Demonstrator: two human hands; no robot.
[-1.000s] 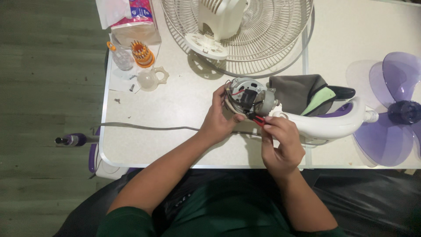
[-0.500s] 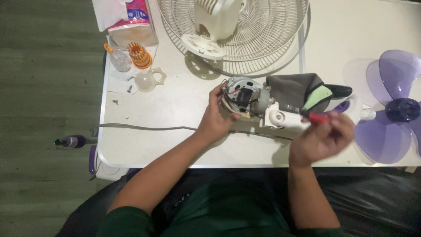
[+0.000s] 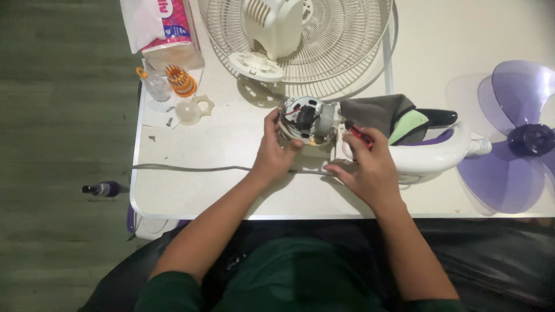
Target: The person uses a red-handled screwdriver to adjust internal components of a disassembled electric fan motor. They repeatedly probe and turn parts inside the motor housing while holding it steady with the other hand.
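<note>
The left hand (image 3: 276,151) steadies the bare fan motor (image 3: 306,120) on the bench (image 3: 231,144) while the right hand (image 3: 370,167), fingers pinching a red-handled screwdriver (image 3: 359,133), seems mid-dismantling (the tip next needs careful seating).

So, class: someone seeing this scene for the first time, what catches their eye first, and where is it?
At the table's centre, both hands grip an exposed fan motor: the left hand steadies it, the right hand holds a red-handled tool. A translucent purple fan blade lies at the right, a white wire fan guard at the top.
</note>
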